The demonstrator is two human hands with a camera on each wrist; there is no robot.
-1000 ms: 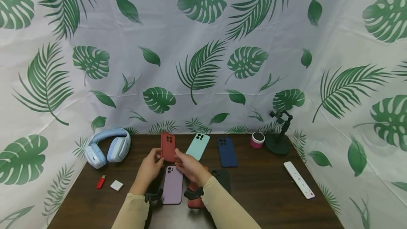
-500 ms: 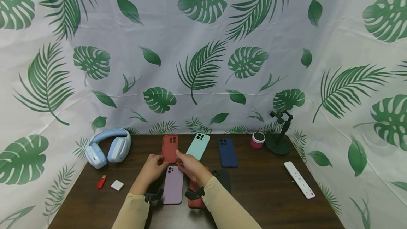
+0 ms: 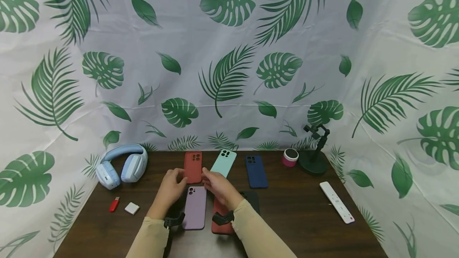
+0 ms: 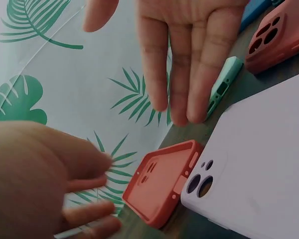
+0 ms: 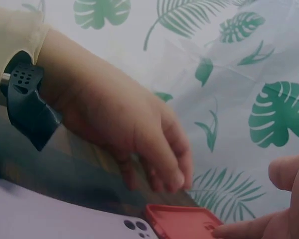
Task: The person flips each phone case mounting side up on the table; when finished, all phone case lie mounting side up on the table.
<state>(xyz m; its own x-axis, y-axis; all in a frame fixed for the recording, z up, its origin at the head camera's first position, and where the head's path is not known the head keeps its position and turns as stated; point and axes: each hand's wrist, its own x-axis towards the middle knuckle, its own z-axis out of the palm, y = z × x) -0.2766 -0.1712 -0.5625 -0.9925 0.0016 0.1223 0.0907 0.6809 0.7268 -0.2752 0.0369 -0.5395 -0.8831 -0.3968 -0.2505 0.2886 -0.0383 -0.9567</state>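
In the head view a red phone case lies on the dark wooden table between both hands, its hollow inner side facing up in the left wrist view. At its left edge my left hand hovers with loosely bent fingers, holding nothing. My right hand is by its right lower corner; in the left wrist view its fingers are straight. In the right wrist view a right fingertip overlaps the case; contact cannot be told. A lilac phone case lies just below. A second red case is partly covered by the right arm.
A mint case and a blue case lie to the right; a black case is partly hidden. Headphones, a red USB stick and a white square are left. A pink-white jar, black stand and remote are right.
The red case, tilted up and held in both hands a second ago, now lies flat on the table. Both hands have let go, and the right has moved slightly right.
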